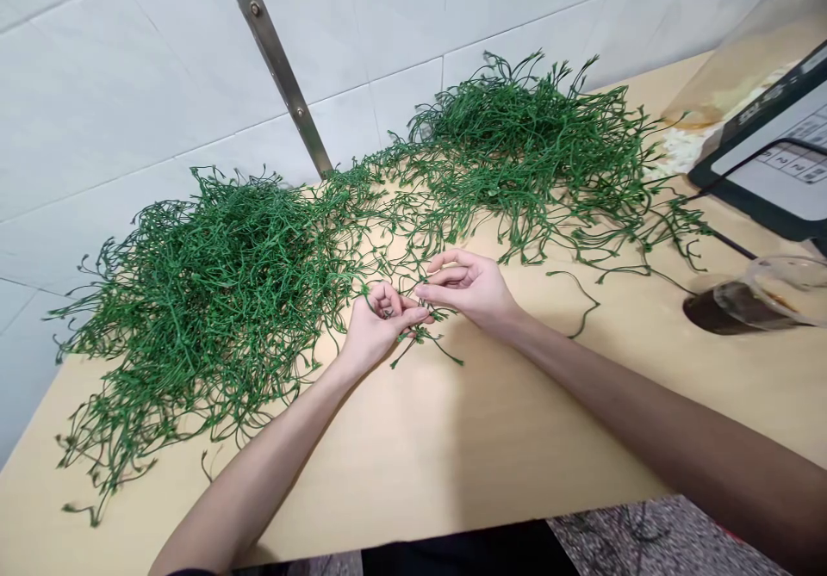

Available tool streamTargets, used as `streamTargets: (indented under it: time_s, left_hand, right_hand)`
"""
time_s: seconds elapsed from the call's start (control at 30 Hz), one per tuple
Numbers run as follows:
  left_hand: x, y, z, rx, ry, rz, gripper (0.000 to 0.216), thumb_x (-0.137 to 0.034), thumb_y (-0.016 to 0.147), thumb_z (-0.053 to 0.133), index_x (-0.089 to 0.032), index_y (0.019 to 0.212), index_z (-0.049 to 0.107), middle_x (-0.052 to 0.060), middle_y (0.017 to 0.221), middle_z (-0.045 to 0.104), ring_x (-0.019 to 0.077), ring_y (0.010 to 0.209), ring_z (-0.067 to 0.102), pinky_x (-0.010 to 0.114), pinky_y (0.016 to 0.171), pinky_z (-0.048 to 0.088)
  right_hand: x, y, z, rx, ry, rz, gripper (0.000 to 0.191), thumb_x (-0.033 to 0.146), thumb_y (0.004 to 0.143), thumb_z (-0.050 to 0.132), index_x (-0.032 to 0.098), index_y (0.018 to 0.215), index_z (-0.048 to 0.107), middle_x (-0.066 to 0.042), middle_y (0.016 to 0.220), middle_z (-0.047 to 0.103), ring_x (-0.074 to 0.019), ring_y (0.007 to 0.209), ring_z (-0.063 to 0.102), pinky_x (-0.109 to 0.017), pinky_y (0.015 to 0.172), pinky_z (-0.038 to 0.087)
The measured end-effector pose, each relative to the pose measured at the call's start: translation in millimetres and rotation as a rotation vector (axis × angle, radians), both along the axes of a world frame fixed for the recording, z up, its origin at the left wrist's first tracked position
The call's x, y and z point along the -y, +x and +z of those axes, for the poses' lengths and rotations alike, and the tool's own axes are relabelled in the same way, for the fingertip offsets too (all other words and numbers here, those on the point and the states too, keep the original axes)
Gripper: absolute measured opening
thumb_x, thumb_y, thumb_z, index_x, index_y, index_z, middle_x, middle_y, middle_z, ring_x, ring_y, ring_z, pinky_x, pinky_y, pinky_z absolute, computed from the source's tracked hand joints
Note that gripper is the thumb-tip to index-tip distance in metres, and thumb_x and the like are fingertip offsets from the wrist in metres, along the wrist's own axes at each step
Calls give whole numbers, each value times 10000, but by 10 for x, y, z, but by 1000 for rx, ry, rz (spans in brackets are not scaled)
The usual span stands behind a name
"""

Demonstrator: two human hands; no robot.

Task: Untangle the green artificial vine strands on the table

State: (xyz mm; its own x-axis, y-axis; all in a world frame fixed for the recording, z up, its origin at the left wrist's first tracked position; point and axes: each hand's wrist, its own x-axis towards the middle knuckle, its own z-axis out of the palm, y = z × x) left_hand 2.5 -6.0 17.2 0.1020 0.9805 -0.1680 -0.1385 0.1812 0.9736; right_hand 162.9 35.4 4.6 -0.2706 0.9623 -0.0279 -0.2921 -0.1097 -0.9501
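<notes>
Over the bench (517, 438), the left hand (376, 328) pinches a small bunch of green stems (421, 333), the right hand (479, 290) has narrowed fingers against it, grip unclear; the bunch seems unfinished, with two big heaps (213, 275) apparently left.

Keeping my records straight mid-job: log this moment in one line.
left hand: holding green stems | right hand: beside it, grip unclear | left pile, right pile: on table | cup: dark liquid

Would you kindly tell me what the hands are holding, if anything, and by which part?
The left hand pinches green stems, with the right hand close beside it. It cannot be told where along the stems, or whether the right hand grips too.
</notes>
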Motion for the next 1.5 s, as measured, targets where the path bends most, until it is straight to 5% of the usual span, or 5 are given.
streamTargets:
  time_s: [0.23,0.6,0.83,1.2,1.5]
  left_hand:
    - [-10,-12,-40,-4,26,-32,550,-420,550,916,-155,627,440,-1,668,675,165,628,731,147,437,476]
    - [-14,-30,-72,-15,105,-131,466,-442,729,811,-188,770,423,-3,704,681,144,668,716,162,504,474]
    - [-38,-35,-117,52,162,-101,504,-452,732,809,-207,756,369,-37,665,616,86,605,596,165,503,410]
    - [-10,-6,-51,21,183,-86,440,-411,727,816,-195,792,438,-66,667,594,40,513,487,181,532,387]
    - [-12,-2,-67,-54,114,4,492,-309,588,889,-197,781,451,-68,684,607,51,517,543,169,502,440]
  right_hand:
    - [-1,-5,-20,6,-8,-38,460,306,447,936,177,747,612,-19,642,744,-158,584,679,-269,580,541]
    - [-9,-29,4,-1,-5,-72,498,206,383,949,166,737,600,41,551,674,-83,493,597,-195,507,478]
    - [12,13,8,-22,48,165,605,276,550,904,169,1082,638,-40,809,775,-137,563,678,-301,604,587]
    - [-17,-17,-11,6,-31,14,449,253,360,954,161,700,676,8,574,713,-139,520,662,-275,578,577]
    - [5,-22,23,72,1,-27,453,315,336,956,174,644,655,-4,562,693,-167,543,668,-303,582,575]
